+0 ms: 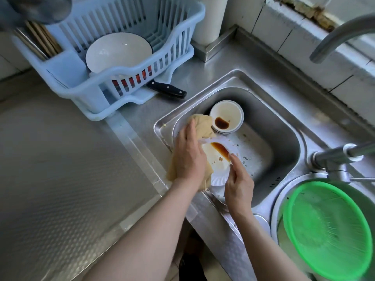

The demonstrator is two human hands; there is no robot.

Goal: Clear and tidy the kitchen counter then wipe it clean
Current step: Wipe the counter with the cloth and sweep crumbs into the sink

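My left hand (188, 157) grips a beige cloth (203, 126) at the near left rim of the steel sink (284, 142). The cloth bunches above and below the hand. My right hand (239, 183) hovers over the sink's near edge, its fingertips touching the rim of a white plate (217, 159) smeared with brown sauce. The plate lies tilted in the sink. Behind it sits a white bowl (227, 116) with a pool of dark sauce. Food scraps dot the sink floor. The steel counter (60, 169) spreads to the left.
A light blue dish rack (113, 82) holding a white bowl and chopsticks stands at the back of the counter. A black-handled knife (166, 90) lies beside it. A green colander (328, 230) fills the right basin. Two taps (341, 157) reach over the sinks.
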